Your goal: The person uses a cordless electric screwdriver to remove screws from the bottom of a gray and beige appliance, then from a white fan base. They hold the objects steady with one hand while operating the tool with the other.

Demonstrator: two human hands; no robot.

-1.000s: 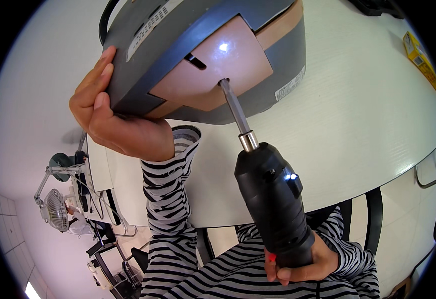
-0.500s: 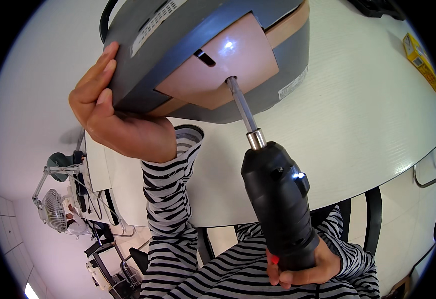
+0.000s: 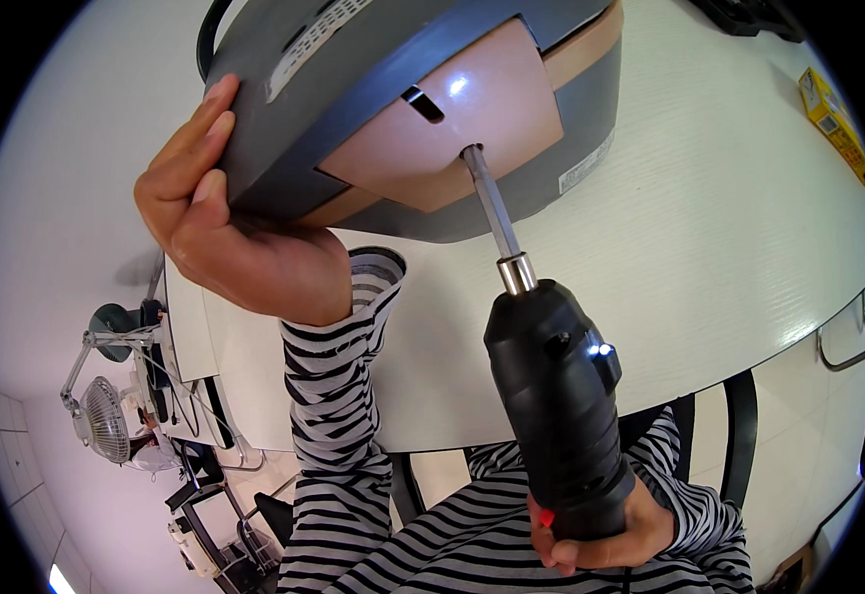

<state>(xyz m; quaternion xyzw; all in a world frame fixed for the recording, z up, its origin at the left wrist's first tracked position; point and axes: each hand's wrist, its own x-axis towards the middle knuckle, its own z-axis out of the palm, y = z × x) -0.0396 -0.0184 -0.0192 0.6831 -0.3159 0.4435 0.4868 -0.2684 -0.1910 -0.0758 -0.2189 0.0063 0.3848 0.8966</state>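
Note:
A dark grey appliance housing (image 3: pixel 353 109) with a pinkish-beige panel (image 3: pixel 492 109) is tilted up at the top of the view. My left hand (image 3: pixel 225 208) grips its left edge, fingers curled over the side. In my right hand (image 3: pixel 611 535) is a black cordless screwdriver (image 3: pixel 556 396), fingers wrapped round its lower handle. Its long metal bit (image 3: pixel 493 203) points up and away, its tip at a small hole in the panel's lower part. The tool's lamp is lit and makes a bright spot on the panel. Whether a screw sits in the hole is hidden.
The white table (image 3: pixel 690 257) has a curved near edge. A yellow box (image 3: pixel 836 124) lies at the far right, and a black object (image 3: pixel 749 15) behind it. A fan (image 3: pixel 104 421), a lamp arm and cables stand at the left. A chair arm (image 3: pixel 739 436) is below the table edge.
The appliance has shifted slightly to the right, and the screwdriver has moved a little right with it. The bit remains at the hole. Both hands keep their hold.

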